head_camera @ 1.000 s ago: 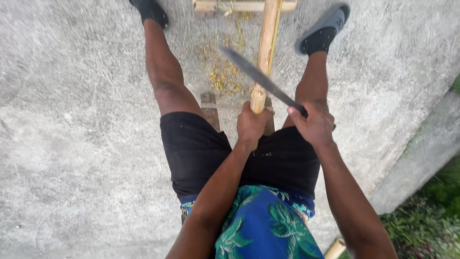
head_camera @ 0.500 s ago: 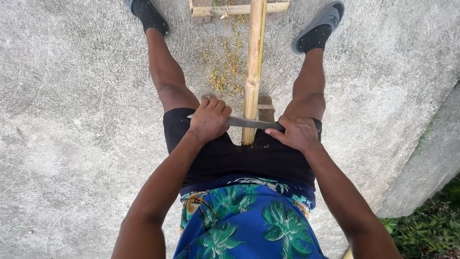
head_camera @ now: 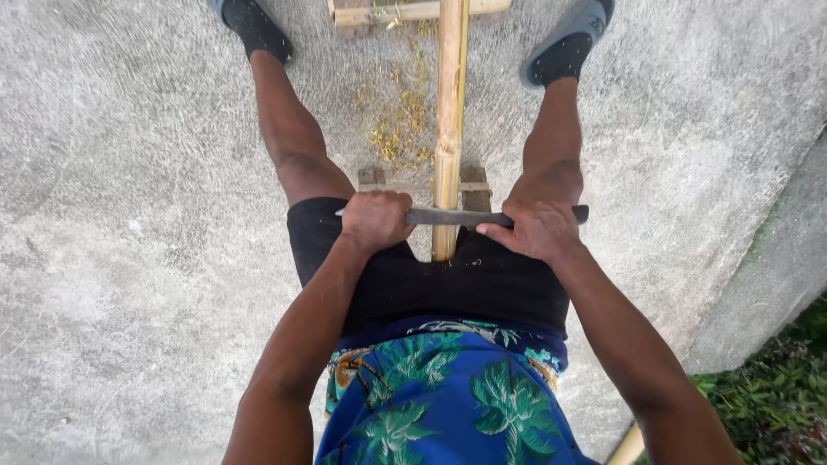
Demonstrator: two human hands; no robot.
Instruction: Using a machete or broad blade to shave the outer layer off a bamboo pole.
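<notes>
A long bamboo pole runs away from me between my legs, resting on a wooden frame at the top and a small wooden support near my lap. A dark machete blade lies crosswise over the pole's near end. My left hand grips the blade's left end. My right hand holds its handle end on the right. Both hands press it against the bamboo.
I sit over a rough grey concrete floor with my feet in dark sandals either side of the pole. Yellowish shavings lie left of the pole. A concrete edge and green plants are at right.
A second ago my left hand held the pole's end while my right held the machete raised at an angle. Now the blade lies level across the pole with both hands on it.
</notes>
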